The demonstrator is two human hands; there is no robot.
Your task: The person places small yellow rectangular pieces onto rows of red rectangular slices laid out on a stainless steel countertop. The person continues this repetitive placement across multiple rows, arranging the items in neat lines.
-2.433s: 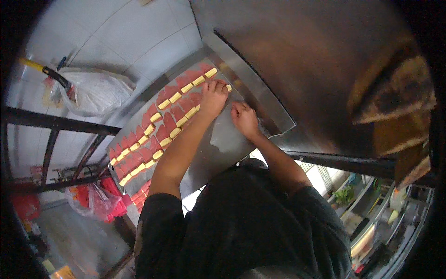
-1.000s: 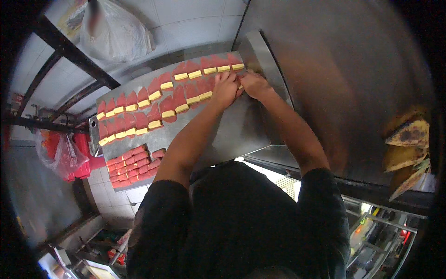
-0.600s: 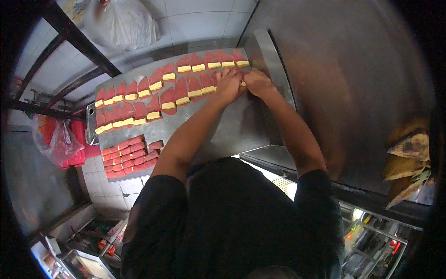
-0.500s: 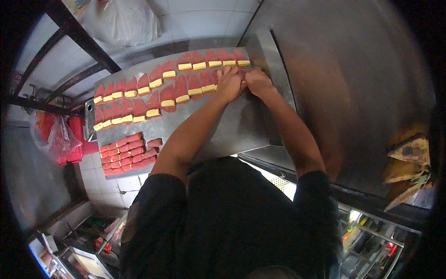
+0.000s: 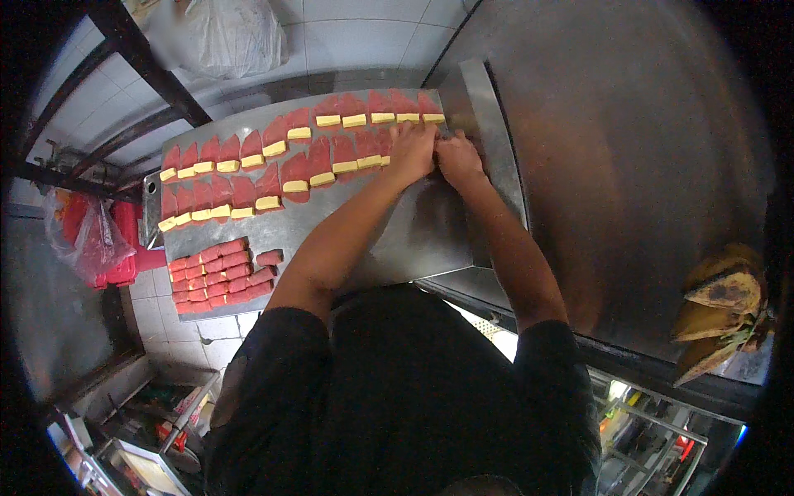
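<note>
On a steel table lie two rows of thin red meat slices, each with a yellow block, probably cheese, at its near end. My left hand and my right hand meet at the right end of the nearer row. Both are closed, fingers curled around a meat slice mostly hidden beneath them. Finished-looking meat rolls sit packed together at the table's near left, and a single roll lies just right of them.
A raised steel edge borders the table's right side, with a broad steel surface beyond. Bananas with dark skins lie at far right. A white plastic bag is behind the table; red bags hang left.
My hands have drawn closer together over the slice at the row's right end, the left fingers curling in more. The view has shifted slightly; the rows and rolls stay in place.
</note>
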